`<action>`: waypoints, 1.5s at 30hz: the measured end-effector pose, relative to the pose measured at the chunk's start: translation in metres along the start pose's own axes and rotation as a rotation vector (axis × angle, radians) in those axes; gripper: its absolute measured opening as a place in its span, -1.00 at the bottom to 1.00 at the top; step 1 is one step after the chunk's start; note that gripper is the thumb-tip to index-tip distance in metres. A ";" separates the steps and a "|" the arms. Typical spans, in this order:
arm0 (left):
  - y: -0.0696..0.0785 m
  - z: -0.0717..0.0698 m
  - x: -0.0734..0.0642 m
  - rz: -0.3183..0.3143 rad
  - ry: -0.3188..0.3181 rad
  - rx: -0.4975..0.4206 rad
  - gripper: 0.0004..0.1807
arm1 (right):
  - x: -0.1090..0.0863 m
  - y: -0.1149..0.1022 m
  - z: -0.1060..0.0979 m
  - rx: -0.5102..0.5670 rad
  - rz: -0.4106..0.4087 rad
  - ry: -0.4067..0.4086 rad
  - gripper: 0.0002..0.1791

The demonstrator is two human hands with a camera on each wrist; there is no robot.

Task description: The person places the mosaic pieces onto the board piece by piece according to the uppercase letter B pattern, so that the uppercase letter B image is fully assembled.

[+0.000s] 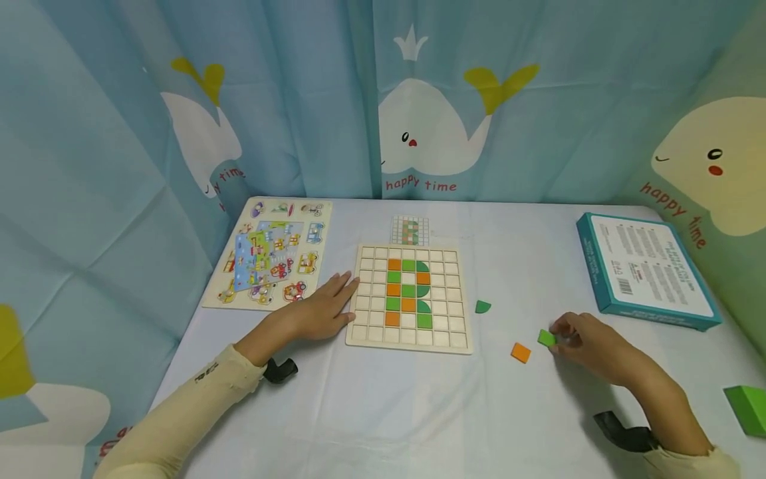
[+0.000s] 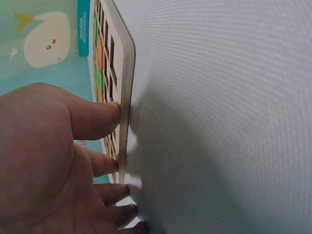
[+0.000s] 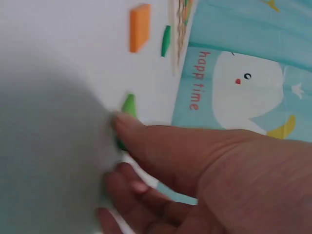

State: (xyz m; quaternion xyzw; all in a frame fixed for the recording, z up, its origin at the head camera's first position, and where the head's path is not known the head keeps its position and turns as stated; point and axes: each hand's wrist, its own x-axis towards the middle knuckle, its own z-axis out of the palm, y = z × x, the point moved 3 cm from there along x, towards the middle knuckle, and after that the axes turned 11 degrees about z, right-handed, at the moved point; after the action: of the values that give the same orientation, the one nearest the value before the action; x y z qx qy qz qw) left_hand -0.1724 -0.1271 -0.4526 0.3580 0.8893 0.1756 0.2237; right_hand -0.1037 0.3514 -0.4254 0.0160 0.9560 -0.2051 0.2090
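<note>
In the head view, the left hand (image 1: 326, 309) rests at the left edge of a wooden grid board (image 1: 371, 336). Its fingers are extended, and the thumb (image 2: 97, 119) touches the board's rim in the left wrist view. Orange, light green and dark green pieces fill some squares of the board. Over to the right, the right hand (image 1: 592, 346) pinches a light green square tile (image 1: 546, 338) at the table surface; the thumb partly hides it in the right wrist view. An orange square tile (image 1: 520, 352) and a dark green quarter-round piece (image 1: 483, 307) lie between that hand and the board.
A small pattern card (image 1: 409, 231) lies behind the board. At the left is a picture puzzle board (image 1: 239, 299) with cards on top. A teal box (image 1: 652, 269) lies at the back right, and a green block (image 1: 748, 409) stands at the right edge. Curtains (image 1: 323, 100) enclose the table.
</note>
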 end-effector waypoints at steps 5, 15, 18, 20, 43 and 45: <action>0.001 0.000 0.000 0.010 0.004 0.001 -0.17 | 0.000 -0.001 0.008 0.027 -0.027 0.089 -0.66; 0.003 -0.002 -0.002 0.004 0.008 -0.003 -0.18 | 0.005 -0.019 0.024 0.038 -0.098 0.230 -0.72; 0.004 -0.002 -0.002 0.005 0.008 -0.009 -0.18 | 0.009 -0.026 0.026 0.031 -0.115 0.234 -0.72; 0.004 -0.003 -0.002 0.007 0.008 -0.012 -0.18 | 0.013 -0.032 0.027 0.027 -0.118 0.221 -0.72; 0.004 -0.003 -0.001 0.015 0.004 -0.009 -0.17 | 0.028 -0.178 0.075 -0.030 -0.448 0.152 -0.76; 0.003 -0.002 0.000 0.015 0.002 -0.009 -0.17 | 0.028 -0.188 0.082 -0.041 -0.473 0.149 -0.77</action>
State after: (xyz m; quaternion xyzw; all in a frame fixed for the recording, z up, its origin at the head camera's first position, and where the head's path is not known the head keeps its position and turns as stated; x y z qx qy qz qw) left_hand -0.1714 -0.1254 -0.4491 0.3636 0.8861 0.1815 0.2231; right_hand -0.1188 0.1450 -0.4322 -0.1974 0.9499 -0.2273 0.0845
